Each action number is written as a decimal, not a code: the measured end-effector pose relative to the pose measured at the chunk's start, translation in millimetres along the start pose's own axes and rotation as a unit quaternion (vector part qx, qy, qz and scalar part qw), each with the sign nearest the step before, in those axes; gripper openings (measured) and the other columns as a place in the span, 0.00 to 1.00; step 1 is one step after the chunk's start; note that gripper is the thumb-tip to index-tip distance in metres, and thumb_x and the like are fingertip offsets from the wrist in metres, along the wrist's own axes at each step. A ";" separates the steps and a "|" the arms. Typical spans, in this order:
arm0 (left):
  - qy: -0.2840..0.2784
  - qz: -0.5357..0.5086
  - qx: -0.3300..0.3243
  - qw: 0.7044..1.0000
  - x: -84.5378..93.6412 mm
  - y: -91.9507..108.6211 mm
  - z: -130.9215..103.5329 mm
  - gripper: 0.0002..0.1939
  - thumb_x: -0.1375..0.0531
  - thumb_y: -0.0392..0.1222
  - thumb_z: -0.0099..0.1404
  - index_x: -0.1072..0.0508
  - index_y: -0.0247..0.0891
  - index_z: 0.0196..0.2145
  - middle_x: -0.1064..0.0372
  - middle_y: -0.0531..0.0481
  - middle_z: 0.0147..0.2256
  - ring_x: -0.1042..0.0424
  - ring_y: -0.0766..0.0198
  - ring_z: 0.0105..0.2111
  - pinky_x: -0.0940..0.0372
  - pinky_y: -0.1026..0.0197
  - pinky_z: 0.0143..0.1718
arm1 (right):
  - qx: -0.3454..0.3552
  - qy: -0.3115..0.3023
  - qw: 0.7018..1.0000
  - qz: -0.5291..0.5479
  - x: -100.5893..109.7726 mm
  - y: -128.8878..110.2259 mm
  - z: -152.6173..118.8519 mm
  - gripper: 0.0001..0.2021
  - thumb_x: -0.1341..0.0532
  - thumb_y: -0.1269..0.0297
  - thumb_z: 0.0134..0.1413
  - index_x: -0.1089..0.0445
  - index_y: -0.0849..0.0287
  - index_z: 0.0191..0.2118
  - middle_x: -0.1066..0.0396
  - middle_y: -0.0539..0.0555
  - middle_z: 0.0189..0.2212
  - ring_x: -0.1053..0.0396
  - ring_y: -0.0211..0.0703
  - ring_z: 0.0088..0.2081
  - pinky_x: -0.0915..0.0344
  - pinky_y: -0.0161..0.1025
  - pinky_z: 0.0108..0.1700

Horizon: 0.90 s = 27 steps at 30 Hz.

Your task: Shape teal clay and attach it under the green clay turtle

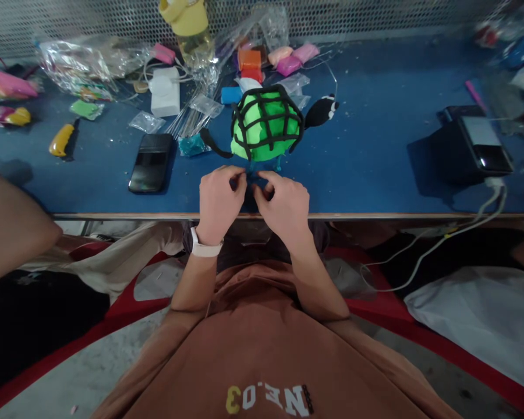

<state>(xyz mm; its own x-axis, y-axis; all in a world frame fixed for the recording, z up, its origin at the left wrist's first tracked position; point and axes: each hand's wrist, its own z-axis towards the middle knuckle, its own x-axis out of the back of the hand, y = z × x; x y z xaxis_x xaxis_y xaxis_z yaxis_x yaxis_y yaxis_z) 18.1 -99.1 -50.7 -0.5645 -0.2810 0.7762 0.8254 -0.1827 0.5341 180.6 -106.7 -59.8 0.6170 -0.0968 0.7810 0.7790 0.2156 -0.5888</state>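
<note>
My left hand (220,196), with a white band on its wrist, is curled in a pinch near the table's front edge. Facing it, my right hand (284,202) pinches too, thumb against forefinger. What lies between the fingertips is too small and dark to make out. Just beyond them stands a turtle model (266,125) with a bright green shell crossed by black strips. Its black head (321,110) points right, and a black strip like a tail (215,144) sticks out left. Bluish bits show beneath the shell, close to my fingertips.
A black phone (151,163) and a yellow cutter (61,141) lie left. Behind are thin wires (192,116), a white adapter (165,92), coloured clay packs (250,60) and a yellow-topped cup (190,35). A black box (467,148) with cables stands right; a person's arm (13,224) is at left.
</note>
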 end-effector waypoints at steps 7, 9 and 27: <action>-0.049 0.075 0.043 0.995 2.2 8.8 -2.0 0.10 0.37 0.38 0.79 0.14 0.43 0.50 0.16 0.45 0.41 0.16 0.47 0.44 0.29 0.50 0.46 | -0.019 -0.028 0.998 -0.053 5.0 -10.3 7.5 0.20 0.41 0.65 0.79 0.18 0.54 0.66 0.12 0.58 0.45 0.16 0.58 0.45 0.31 0.48 0.45; -0.052 0.078 0.043 0.995 2.0 9.0 -1.2 0.09 0.36 0.38 0.79 0.14 0.43 0.48 0.16 0.44 0.42 0.17 0.46 0.44 0.29 0.50 0.46 | -0.026 -0.031 0.997 -0.062 4.7 -14.2 11.4 0.20 0.41 0.64 0.79 0.18 0.54 0.66 0.12 0.60 0.46 0.16 0.59 0.45 0.30 0.48 0.45; -0.058 0.082 0.058 0.993 2.8 12.3 0.0 0.08 0.36 0.40 0.79 0.15 0.45 0.47 0.15 0.45 0.43 0.17 0.49 0.46 0.28 0.52 0.47 | -0.030 -0.031 0.999 -0.032 2.5 -12.1 21.3 0.17 0.41 0.61 0.80 0.18 0.54 0.62 0.14 0.59 0.43 0.18 0.59 0.46 0.32 0.47 0.44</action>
<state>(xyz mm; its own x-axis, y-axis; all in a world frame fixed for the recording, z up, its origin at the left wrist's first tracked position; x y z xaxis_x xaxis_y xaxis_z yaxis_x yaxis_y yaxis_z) 26.6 -102.1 -41.9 -0.4257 -0.1859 0.8856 0.9034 -0.0324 0.4275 170.3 -88.8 -46.2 0.5597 -0.0472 0.8273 0.8225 0.1530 -0.5477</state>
